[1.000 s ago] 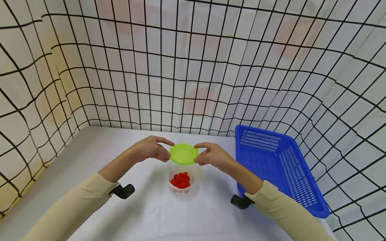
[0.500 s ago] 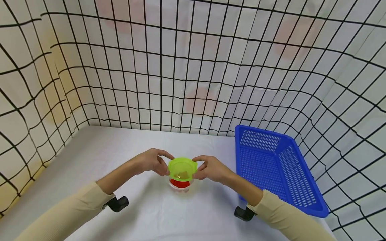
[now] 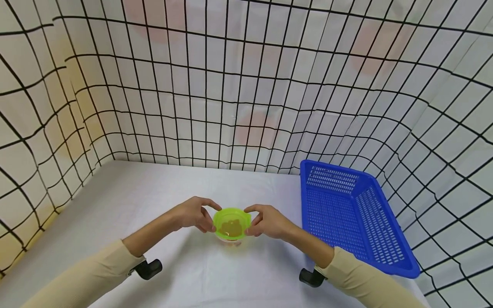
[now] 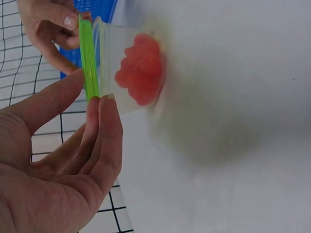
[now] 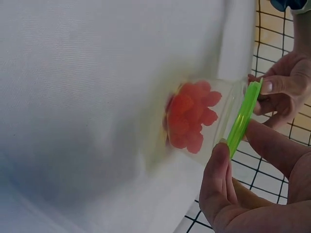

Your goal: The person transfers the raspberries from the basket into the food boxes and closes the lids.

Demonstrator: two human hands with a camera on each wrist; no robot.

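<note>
A translucent green lid [image 3: 232, 223] is pinched at its left edge by my left hand [image 3: 195, 215] and at its right edge by my right hand [image 3: 271, 221]. Below it stands a clear round tub [image 4: 112, 53] with several small red pieces [image 4: 141, 69] heaped inside. Seen from the left wrist, the lid lies close over the tub's rim, with a narrow gap showing. From the right wrist the lid [image 5: 246, 116] looks slightly tilted against the rim. In the head view the lid hides most of the tub and its contents.
A blue plastic basket [image 3: 362, 179] with perforated walls stands on the right of the white-covered table [image 3: 154, 184]. Black wire mesh [image 3: 246, 107] rises behind and along both sides. Beige sleeves carry black wrist cameras.
Both hands have brought the green lid down and toward me, from behind and above the tub to over its rim. The red pieces now show only through the lid in the head view.
</note>
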